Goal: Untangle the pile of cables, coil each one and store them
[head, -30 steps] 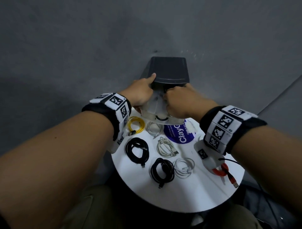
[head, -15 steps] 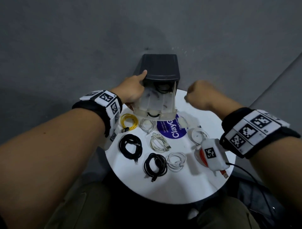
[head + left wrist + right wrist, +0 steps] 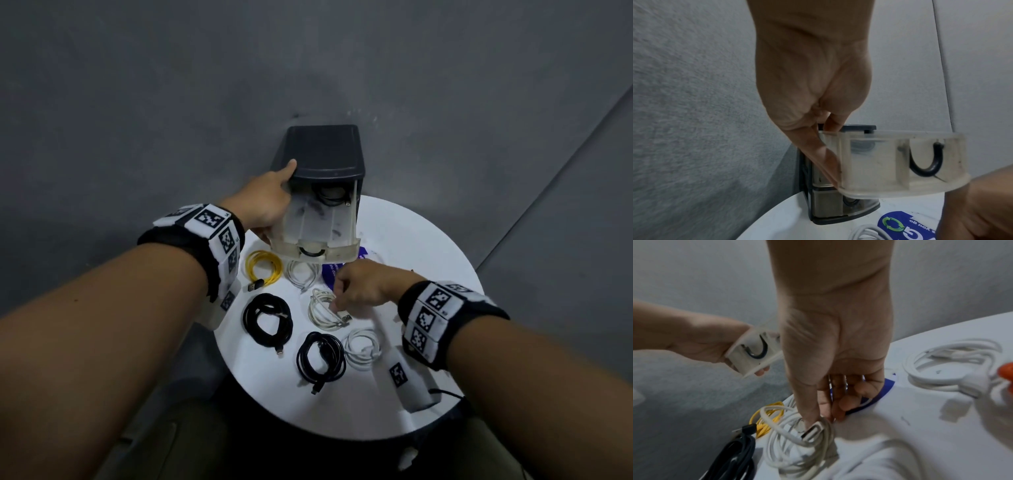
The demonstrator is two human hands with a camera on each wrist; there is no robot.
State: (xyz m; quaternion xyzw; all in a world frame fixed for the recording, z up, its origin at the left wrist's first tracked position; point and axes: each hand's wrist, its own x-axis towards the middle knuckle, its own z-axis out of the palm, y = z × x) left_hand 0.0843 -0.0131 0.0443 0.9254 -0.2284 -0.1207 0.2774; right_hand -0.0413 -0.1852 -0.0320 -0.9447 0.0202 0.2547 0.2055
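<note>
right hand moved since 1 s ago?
Yes. The right hand left the drawer front and came down toward the near table edge, onto the white cable coil.

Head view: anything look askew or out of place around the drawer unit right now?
Only the translucent top drawer: pulled far out of the dark drawer unit, it sags forward over the white table, propped by the left hand. A black cable lies inside. The coils on the table look tidy; the right hand pinches a white coil.

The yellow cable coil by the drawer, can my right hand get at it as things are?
Probably yes. The yellow cable coil lies uncovered on the table, but the right hand is pinching a white coil, and the left hand holds the drawer nearby.
</note>
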